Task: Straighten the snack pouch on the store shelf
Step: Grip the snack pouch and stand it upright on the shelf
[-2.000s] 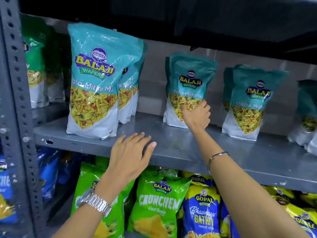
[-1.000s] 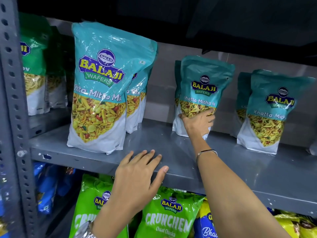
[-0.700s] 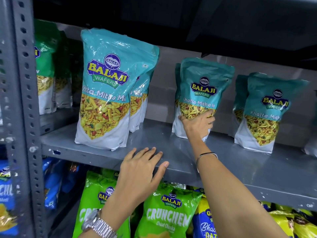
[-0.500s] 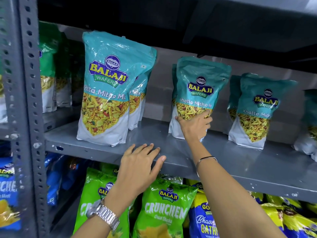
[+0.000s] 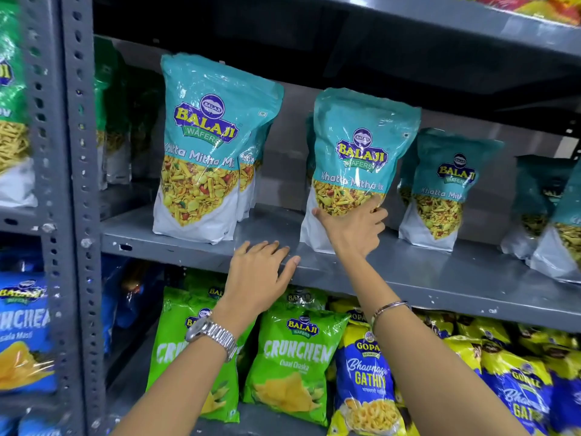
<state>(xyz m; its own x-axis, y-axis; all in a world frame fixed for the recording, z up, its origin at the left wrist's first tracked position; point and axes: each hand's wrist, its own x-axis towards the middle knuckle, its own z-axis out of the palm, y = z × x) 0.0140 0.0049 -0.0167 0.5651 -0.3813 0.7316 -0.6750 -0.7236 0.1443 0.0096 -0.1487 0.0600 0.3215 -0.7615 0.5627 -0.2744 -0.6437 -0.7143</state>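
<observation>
A teal Balaji Khatta Mitha Mix pouch (image 5: 361, 146) stands on the grey metal shelf (image 5: 408, 275), close to its front edge and leaning slightly to the right. My right hand (image 5: 356, 229) grips its lower front, fingers wrapped across the bottom part. My left hand (image 5: 259, 275) rests flat on the shelf's front edge, fingers spread, holding nothing. A second pouch sits half hidden right behind the held one.
A larger-looking teal pouch (image 5: 210, 146) stands at the left front with more behind it. Other teal pouches (image 5: 446, 190) stand further back to the right. Green Crunchem bags (image 5: 292, 363) and blue Gathiya bags (image 5: 367, 379) fill the shelf below. A perforated upright post (image 5: 78, 184) is at the left.
My right hand has pulled the teal pouch forward from the back of the shelf toward the front edge. My left hand has stayed on the shelf edge.
</observation>
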